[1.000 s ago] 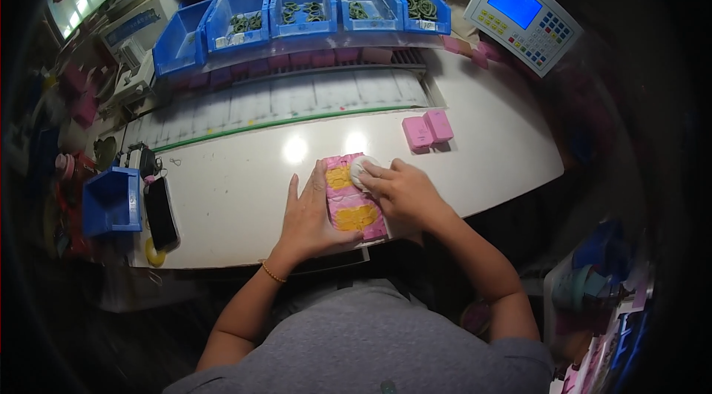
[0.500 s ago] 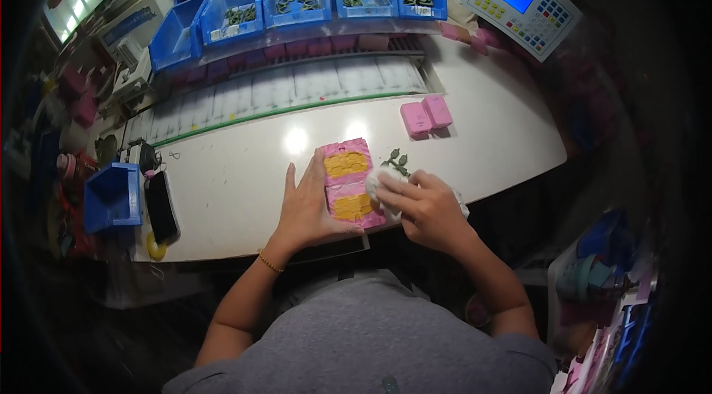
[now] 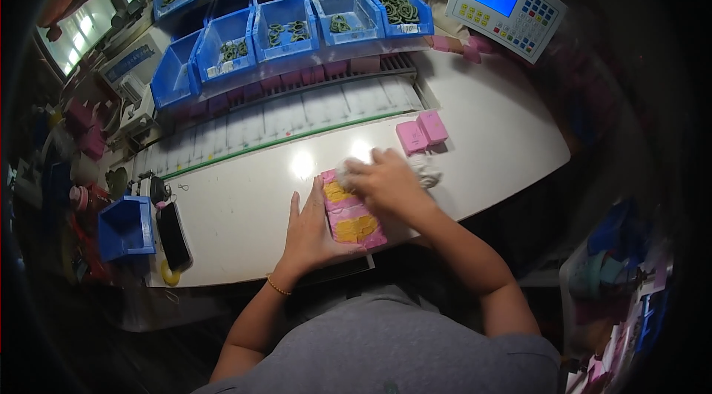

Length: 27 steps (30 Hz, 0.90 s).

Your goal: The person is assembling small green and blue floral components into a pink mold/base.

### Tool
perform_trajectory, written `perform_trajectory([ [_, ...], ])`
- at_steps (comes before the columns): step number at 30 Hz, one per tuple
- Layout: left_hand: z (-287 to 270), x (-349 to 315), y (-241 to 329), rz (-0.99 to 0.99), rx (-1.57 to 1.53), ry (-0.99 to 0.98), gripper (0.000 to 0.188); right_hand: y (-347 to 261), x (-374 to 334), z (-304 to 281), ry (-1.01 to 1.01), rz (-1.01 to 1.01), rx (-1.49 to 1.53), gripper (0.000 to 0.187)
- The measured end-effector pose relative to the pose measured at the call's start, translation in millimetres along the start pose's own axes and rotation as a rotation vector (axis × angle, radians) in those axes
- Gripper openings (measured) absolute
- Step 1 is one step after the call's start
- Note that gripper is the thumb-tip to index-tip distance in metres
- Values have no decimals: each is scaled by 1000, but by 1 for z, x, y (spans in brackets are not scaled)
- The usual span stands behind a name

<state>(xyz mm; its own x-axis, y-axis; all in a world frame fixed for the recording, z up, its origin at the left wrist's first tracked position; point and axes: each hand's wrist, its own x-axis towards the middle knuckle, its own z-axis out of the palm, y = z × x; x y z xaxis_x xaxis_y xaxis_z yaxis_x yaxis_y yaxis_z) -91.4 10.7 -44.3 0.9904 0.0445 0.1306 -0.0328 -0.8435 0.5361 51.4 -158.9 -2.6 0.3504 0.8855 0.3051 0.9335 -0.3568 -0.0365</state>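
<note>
A pink rubber mould (image 3: 345,210) with two yellow, ridged patches lies on the white table in front of me. My left hand (image 3: 306,234) grips it, fingers along its left side and thumb by the near edge. My right hand (image 3: 387,180) holds a bunched white cloth (image 3: 426,171) against the mould's far end, blurred by motion. Part of the cloth trails out to the right of that hand. The hand and forearm cover the mould's upper right side. Two small pink blocks (image 3: 421,134) stand beyond my right hand.
Blue bins (image 3: 285,27) with green pieces stand in rows at the back, behind a lit white panel (image 3: 289,116). A control box (image 3: 506,4) with a blue screen is at the back right. A phone (image 3: 173,236) and a blue bin (image 3: 126,229) lie at the left.
My right hand has moved with the white cloth from the mould's right side to its far end. The small green pieces beside the mould are now hidden. The whole view has shifted slightly.
</note>
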Motion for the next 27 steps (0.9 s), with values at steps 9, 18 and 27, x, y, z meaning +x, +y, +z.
perform_trajectory([
  [9,-6,-5,18,-42,-307,249,129,39,-97,-15,304,433,-226,54],
  [18,12,6,8,-105,-967,274,58,-27,-62,34,302,561,1125,56],
  [27,20,-7,2,-117,-1154,314,27,-20,-54,34,277,430,1082,34],
])
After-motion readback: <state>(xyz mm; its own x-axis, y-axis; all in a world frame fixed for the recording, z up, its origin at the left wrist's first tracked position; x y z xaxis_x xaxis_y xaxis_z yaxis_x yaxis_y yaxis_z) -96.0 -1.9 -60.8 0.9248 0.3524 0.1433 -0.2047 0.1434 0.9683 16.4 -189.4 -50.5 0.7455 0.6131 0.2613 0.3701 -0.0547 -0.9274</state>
